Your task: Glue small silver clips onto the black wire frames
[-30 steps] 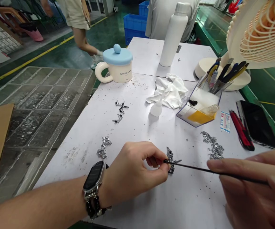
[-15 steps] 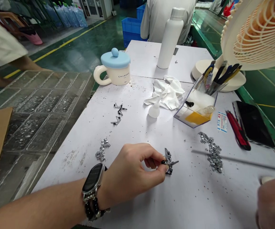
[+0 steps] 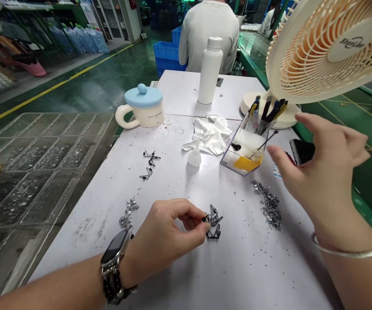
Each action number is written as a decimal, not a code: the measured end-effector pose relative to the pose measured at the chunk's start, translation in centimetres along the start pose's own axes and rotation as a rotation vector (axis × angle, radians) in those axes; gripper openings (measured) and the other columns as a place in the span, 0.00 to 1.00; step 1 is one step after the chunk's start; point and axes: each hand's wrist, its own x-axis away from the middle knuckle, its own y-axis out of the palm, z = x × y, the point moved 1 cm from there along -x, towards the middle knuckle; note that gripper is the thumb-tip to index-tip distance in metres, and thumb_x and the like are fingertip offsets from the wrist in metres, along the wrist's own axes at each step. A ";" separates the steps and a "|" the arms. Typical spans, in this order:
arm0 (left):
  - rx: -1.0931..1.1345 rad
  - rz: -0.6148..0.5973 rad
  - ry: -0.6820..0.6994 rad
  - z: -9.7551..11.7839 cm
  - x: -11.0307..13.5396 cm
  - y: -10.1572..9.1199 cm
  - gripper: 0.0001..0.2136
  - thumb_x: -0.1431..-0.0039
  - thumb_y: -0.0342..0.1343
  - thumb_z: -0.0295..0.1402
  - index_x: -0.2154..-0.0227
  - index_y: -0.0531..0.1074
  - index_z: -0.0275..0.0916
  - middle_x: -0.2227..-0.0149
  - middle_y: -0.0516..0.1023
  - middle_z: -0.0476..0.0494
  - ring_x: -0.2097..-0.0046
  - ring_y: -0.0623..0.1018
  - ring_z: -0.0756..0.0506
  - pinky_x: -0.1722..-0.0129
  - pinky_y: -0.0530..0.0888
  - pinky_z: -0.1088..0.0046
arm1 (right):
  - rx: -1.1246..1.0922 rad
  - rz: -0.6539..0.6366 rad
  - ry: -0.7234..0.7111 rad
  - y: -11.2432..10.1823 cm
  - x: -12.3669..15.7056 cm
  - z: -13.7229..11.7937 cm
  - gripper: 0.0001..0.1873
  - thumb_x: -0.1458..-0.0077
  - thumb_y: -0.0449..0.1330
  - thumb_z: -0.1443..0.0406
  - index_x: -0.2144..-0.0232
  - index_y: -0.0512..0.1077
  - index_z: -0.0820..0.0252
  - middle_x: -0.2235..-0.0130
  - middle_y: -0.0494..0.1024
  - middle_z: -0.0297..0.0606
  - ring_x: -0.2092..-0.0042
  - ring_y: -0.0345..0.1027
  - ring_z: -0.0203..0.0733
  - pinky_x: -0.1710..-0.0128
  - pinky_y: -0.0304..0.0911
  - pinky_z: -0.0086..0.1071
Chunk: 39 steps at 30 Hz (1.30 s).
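Note:
My left hand (image 3: 173, 232), wearing a watch, pinches a small black metal piece (image 3: 206, 218) between thumb and fingertips; most of it is hidden. Right beside those fingertips lies a small group of black and silver hinged metal clips (image 3: 214, 228) on the white table. My right hand (image 3: 327, 163), with a bangle at the wrist, is raised over the table's right side, thumb and fingers apart and nothing between them. Near it stands a clear organizer box (image 3: 242, 161), from which a thin black-tipped rod (image 3: 268, 140) sticks out. Below is a pile of small silver parts (image 3: 268, 206).
Farther left are several loose clips (image 3: 150, 163) and a small silver pile (image 3: 129, 213). A squeeze bottle (image 3: 194, 158), white cloth (image 3: 213, 133), lidded mug (image 3: 145, 107), white bottle (image 3: 210, 71) and fan (image 3: 327, 47) stand around. Divided trays (image 3: 53, 168) flank the table. A person (image 3: 210, 30) sits ahead.
My right hand has risen from the lower right corner and opened. A thin rod seen near it earlier is gone from there; one now sticks out of the box. My left hand keeps its pinch.

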 end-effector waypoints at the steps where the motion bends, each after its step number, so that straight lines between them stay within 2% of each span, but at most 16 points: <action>1: 0.021 -0.013 -0.044 0.0 -0.1 -0.1 0.03 0.51 0.58 0.29 0.76 0.74 0.36 0.76 0.76 0.48 0.74 0.74 0.52 0.74 0.73 0.80 | 0.008 0.024 0.056 -0.6 0.0 -0.7 0.30 0.49 0.60 0.57 0.46 0.60 0.58 0.47 0.65 0.51 0.46 0.54 0.64 0.55 0.52 0.54; 3: 0.104 -0.036 -0.158 0.0 -0.2 -0.3 0.04 0.51 0.59 0.31 0.75 0.74 0.36 0.76 0.77 0.47 0.73 0.75 0.51 0.73 0.73 0.80 | -0.059 0.017 0.019 -1.6 0.4 -2.2 0.30 0.52 0.61 0.56 0.48 0.63 0.60 0.47 0.67 0.48 0.46 0.57 0.59 0.51 0.52 0.51; 6: 0.310 -0.054 -0.323 -0.2 -0.6 -0.6 0.05 0.52 0.62 0.33 0.75 0.74 0.35 0.77 0.76 0.47 0.74 0.74 0.52 0.76 0.72 0.82 | -0.279 -0.182 -0.217 -2.0 2.0 -4.4 0.22 0.50 0.60 0.54 0.55 0.66 0.56 0.52 0.71 0.42 0.50 0.61 0.52 0.50 0.50 0.49; 9: 0.483 -0.072 -0.388 -0.3 -0.9 -0.8 0.06 0.52 0.62 0.32 0.76 0.74 0.34 0.80 0.74 0.49 0.77 0.72 0.54 0.76 0.72 0.83 | -0.405 -0.324 -0.305 -1.3 3.7 -6.2 0.19 0.52 0.62 0.55 0.59 0.68 0.54 0.55 0.72 0.38 0.53 0.61 0.50 0.55 0.52 0.46; 17: 0.610 -0.129 -0.408 -0.3 -0.9 -0.8 0.05 0.51 0.62 0.30 0.77 0.73 0.34 0.81 0.72 0.51 0.77 0.70 0.56 0.75 0.70 0.85 | -0.461 -0.174 -0.287 -0.4 4.8 -7.8 0.09 0.52 0.63 0.60 0.67 0.71 0.56 0.63 0.73 0.37 0.61 0.61 0.43 0.59 0.52 0.43; 20: 0.546 -0.120 -0.332 -0.4 -0.8 -0.9 0.07 0.52 0.63 0.31 0.70 0.74 0.36 0.73 0.75 0.48 0.70 0.74 0.54 0.69 0.73 0.83 | -0.458 -0.144 -0.274 -0.6 4.6 -7.8 0.08 0.52 0.64 0.61 0.69 0.71 0.57 0.64 0.74 0.37 0.61 0.62 0.44 0.59 0.53 0.43; 22: 0.412 -0.074 -0.192 -0.4 -0.8 -1.0 0.13 0.52 0.63 0.31 0.61 0.72 0.38 0.65 0.75 0.46 0.63 0.74 0.51 0.62 0.74 0.79 | -0.460 -0.144 -0.258 -0.7 4.5 -7.7 0.08 0.52 0.64 0.61 0.68 0.71 0.56 0.65 0.74 0.37 0.61 0.62 0.44 0.59 0.53 0.43; 24: 0.241 -0.017 -0.032 -0.4 -0.8 -1.1 0.17 0.51 0.62 0.30 0.56 0.70 0.41 0.61 0.74 0.46 0.60 0.73 0.50 0.57 0.73 0.76 | -0.471 -0.154 -0.244 -0.7 4.4 -7.6 0.09 0.53 0.64 0.61 0.68 0.71 0.56 0.65 0.74 0.37 0.62 0.62 0.44 0.59 0.53 0.44; 28: 0.050 0.028 0.176 -0.4 -0.6 -1.2 0.13 0.48 0.60 0.27 0.59 0.70 0.40 0.63 0.72 0.46 0.61 0.71 0.50 0.58 0.71 0.72 | -0.501 -0.194 -0.226 -0.7 4.4 -7.3 0.09 0.52 0.64 0.61 0.67 0.72 0.55 0.64 0.74 0.37 0.61 0.61 0.44 0.59 0.53 0.44; 34: -0.019 0.061 0.270 -0.2 -0.7 -1.2 0.12 0.50 0.60 0.24 0.61 0.71 0.37 0.63 0.73 0.45 0.61 0.72 0.49 0.61 0.72 0.73 | -0.518 -0.286 -0.260 -0.8 4.3 -7.0 0.11 0.51 0.63 0.59 0.64 0.71 0.55 0.63 0.73 0.34 0.60 0.60 0.43 0.59 0.53 0.42; 37: -0.032 0.079 0.259 -0.3 -0.7 -1.2 0.12 0.50 0.60 0.24 0.62 0.71 0.37 0.64 0.73 0.45 0.61 0.73 0.49 0.61 0.72 0.72 | -0.445 -0.409 -0.330 -1.2 3.2 -5.0 0.19 0.49 0.61 0.54 0.56 0.68 0.52 0.57 0.72 0.33 0.55 0.61 0.43 0.57 0.52 0.41; 39: -0.035 0.086 0.239 -0.3 -0.8 -1.2 0.11 0.50 0.59 0.25 0.61 0.71 0.37 0.64 0.73 0.45 0.61 0.73 0.48 0.61 0.73 0.70 | -0.344 -0.477 -0.322 -1.3 2.7 -2.6 0.17 0.47 0.58 0.53 0.56 0.67 0.49 0.56 0.72 0.31 0.55 0.62 0.42 0.57 0.51 0.40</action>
